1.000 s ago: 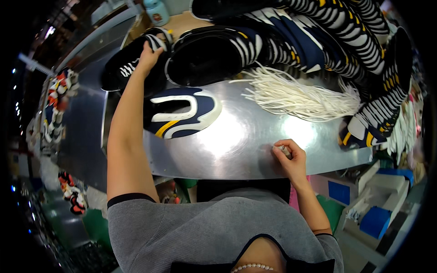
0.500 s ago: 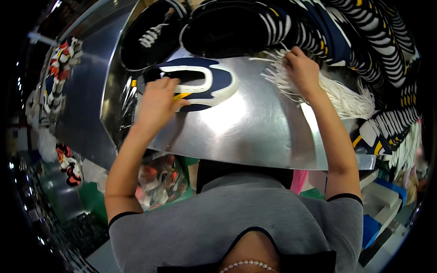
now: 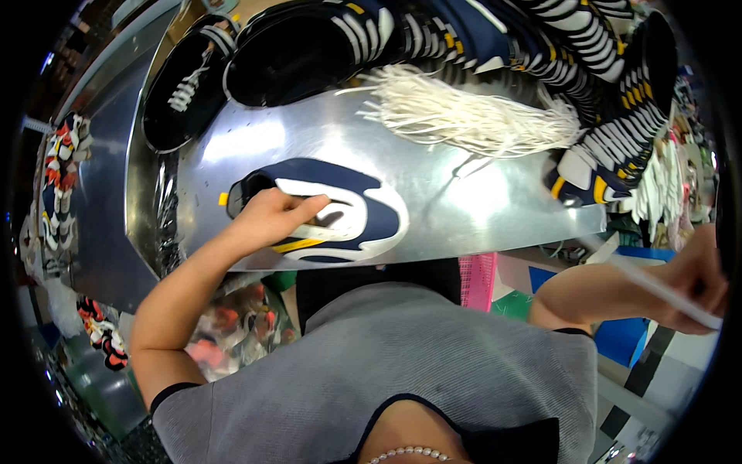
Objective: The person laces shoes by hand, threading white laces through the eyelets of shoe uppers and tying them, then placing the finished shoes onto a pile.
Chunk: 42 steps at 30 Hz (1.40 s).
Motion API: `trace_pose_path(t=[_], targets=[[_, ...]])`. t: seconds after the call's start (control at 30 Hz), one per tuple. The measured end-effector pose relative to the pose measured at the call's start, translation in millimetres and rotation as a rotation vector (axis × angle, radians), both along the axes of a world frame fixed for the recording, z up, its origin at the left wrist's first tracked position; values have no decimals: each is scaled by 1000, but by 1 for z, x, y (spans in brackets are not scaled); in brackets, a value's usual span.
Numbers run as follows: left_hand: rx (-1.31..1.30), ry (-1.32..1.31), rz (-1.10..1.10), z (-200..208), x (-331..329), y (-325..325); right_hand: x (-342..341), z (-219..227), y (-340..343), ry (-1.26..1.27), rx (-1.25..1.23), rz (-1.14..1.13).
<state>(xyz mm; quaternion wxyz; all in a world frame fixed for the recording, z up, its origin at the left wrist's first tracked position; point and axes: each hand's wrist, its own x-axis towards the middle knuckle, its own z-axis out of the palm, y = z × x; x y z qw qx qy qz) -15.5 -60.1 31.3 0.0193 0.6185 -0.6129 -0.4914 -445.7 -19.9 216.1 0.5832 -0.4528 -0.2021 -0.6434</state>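
Note:
A navy and white shoe upper with a yellow stripe lies near the front edge of the metal table. My left hand grips it at the lacing opening, thumb and fingers pressed together over its edge. Off the table at the far right, my right hand is closed on a white shoelace, which is blurred and stretches toward the table. A loose bundle of white shoelaces lies behind and to the right of the upper.
Stacked shoe uppers line the back and right of the metal table. A black upper with white lacing lies back left. Below the table are a pink basket and a clear bag of pieces.
My right hand has left the lace bundle and swung far right with one shoelace. The upper and my left hand are nearer the table's front edge. The whole view has shifted.

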Motion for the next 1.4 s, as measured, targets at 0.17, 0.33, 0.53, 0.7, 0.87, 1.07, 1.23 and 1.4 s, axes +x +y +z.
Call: trace_pose_path(t=[0.17, 0.33, 0.53, 0.7, 0.87, 1.07, 1.23, 1.4], targets=[[361, 29, 225, -21, -2, -3, 113, -151, -11, 720, 741, -264], [351, 538, 227, -7, -30, 4, 174, -246, -4, 831, 1078, -137], [183, 828, 81, -4, -53, 24, 175, -224, -17, 801, 1001, -258], [118, 990, 202, -15, -79, 20, 171, -208, -14, 802, 955, -289], [-11, 893, 303, -20, -84, 20, 167, -214, -15, 841, 913, -282], [-227, 887, 506, -11, -98, 27, 167, -215, -16, 1038, 815, -392], [-222, 847, 628, -19, -101, 32, 161, -208, -11, 1098, 715, -440], [-316, 795, 543, -22, -97, 30, 150, -202, -5, 1154, 660, -469]])
